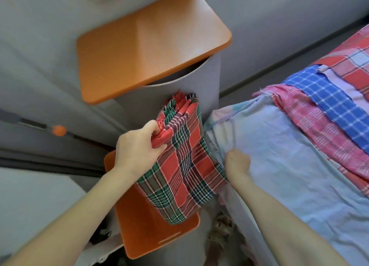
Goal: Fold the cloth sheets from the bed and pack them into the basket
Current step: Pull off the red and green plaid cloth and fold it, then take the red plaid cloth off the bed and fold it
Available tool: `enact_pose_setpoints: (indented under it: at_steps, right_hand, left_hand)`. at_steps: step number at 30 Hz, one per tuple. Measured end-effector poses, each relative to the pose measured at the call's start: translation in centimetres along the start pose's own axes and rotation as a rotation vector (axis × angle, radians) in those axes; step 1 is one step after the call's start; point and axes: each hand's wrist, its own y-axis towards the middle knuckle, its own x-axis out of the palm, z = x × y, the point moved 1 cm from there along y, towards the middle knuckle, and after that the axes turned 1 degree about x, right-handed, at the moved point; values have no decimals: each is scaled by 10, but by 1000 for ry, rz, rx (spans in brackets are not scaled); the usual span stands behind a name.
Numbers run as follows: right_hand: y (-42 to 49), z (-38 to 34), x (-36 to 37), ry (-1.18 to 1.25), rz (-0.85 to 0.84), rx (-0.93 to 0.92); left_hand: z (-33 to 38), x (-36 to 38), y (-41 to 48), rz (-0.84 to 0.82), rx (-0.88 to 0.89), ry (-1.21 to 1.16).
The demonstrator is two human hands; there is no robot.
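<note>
Fingers (157,144) of the left hand (137,148) curl tight round the bunched top edge of a folded red-and-green plaid cloth (183,166), thumb on top, so the cloth hangs down from the grip beside the bed (279,166). Its frayed upper corner sticks up against the grey side of a tall basket (199,80), just below the basket's open mouth. An orange lid (147,44) stands tilted over that mouth. The cloth's lower part hangs in front of a second orange lid (151,231), nearer the camera.

The right hand (237,162) rests at the cloth's right edge, on the pale blue sheet (289,156) at the side of the bed; its fingers are tucked under and hidden, so I cannot tell whether they grip anything. Farther along the bed lie a pink checked cloth (311,126), a blue checked cloth (327,98) over it, and a red-and-white plaid cloth (351,64) beyond.
</note>
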Motion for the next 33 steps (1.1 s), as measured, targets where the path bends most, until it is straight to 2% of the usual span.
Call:
enact_pose_setpoints:
  at_steps: [2, 5, 9, 13, 15, 18, 20, 24, 29, 33]
  right_hand:
    - [2, 2, 4, 49, -57, -34]
    - [0, 15, -2, 309, -43, 96]
    - [-3, 56, -30, 773, 113, 281]
    - [-14, 140, -76, 1344, 296, 506]
    - [-23, 194, -92, 1459, 381, 593]
    - [-39, 258, -126, 1479, 512, 655]
    - [-50, 284, -152, 1478, 568, 632]
    - [-57, 320, -178, 1422, 597, 598]
    - [-39, 344, -186, 1354, 608, 661]
    - [-28, 350, -184, 1316, 603, 646]
  left_hand:
    - [3, 0, 1, 8, 24, -2]
    - [9, -3, 3, 8, 65, 1]
    - [15, -14, 5, 5, 89, 6]
    - [41, -35, 8, 16, 172, 31]
    - [62, -50, 11, 21, 249, 45]
    - [107, -75, 25, 65, 382, 48]
    - [144, -89, 34, 32, 456, 23]
    - [206, -111, 44, -243, 541, -154]
    - [228, -103, 90, -597, 392, -637]
    - [221, -15, 143, -685, 243, -486]
